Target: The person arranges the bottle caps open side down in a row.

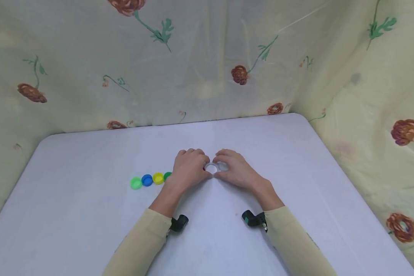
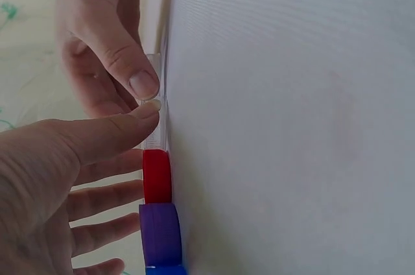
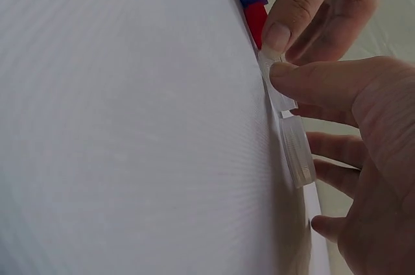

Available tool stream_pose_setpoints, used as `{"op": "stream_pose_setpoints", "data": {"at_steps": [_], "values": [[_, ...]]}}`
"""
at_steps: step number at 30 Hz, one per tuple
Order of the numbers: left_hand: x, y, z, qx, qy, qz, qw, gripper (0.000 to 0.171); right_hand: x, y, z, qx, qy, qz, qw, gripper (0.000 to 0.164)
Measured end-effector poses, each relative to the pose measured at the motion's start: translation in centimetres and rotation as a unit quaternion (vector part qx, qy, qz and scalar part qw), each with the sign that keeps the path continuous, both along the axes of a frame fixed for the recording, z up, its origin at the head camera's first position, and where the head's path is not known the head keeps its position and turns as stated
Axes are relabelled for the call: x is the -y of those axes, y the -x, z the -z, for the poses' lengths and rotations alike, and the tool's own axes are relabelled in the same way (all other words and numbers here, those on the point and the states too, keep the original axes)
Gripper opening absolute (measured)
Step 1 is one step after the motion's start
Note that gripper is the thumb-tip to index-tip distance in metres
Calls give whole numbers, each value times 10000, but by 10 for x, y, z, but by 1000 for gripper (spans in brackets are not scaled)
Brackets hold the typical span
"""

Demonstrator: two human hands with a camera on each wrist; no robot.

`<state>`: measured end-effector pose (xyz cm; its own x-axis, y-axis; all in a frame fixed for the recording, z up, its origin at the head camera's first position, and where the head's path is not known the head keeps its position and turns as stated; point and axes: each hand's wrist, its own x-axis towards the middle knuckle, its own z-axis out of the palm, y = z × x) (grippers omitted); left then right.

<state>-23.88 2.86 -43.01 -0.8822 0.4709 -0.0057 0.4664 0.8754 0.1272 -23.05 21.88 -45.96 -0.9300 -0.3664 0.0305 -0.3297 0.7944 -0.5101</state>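
1. A row of four caps (image 1: 158,178) is set on the table (image 1: 89,230), left of the left hand (image 1: 191,167), its right end partly covered by that hand.
2. Two caps (image 2: 157,176) are lined up beside the left hand's fingers.
3. The middle cap (image 1: 211,168) is placed between the left hand and the right hand (image 1: 236,169).
4. Right of it, an end cap (image 3: 298,152) is positioned beside the right hand's fingers.
5. The table is bordered behind and rightward by cloth (image 1: 193,76).

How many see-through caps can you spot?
2: one see-through cap between the left hand and right hand, beside the red cap; a second cap by the right hand's other fingers. More could be hidden.
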Motion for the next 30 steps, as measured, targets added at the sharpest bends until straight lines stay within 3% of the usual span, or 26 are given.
{"op": "stream_pose_setpoints", "data": {"at_steps": [21, 30], "values": [[-2, -1, 3, -76, -108, -17, 9999, 44, -2, 0, -5, 217, 212, 2, 9995, 35], [0, -2, 4, -89, -406, -7, 9991, 41, -1, 0, -7, 226, 292, -65, 9993, 34]]}}
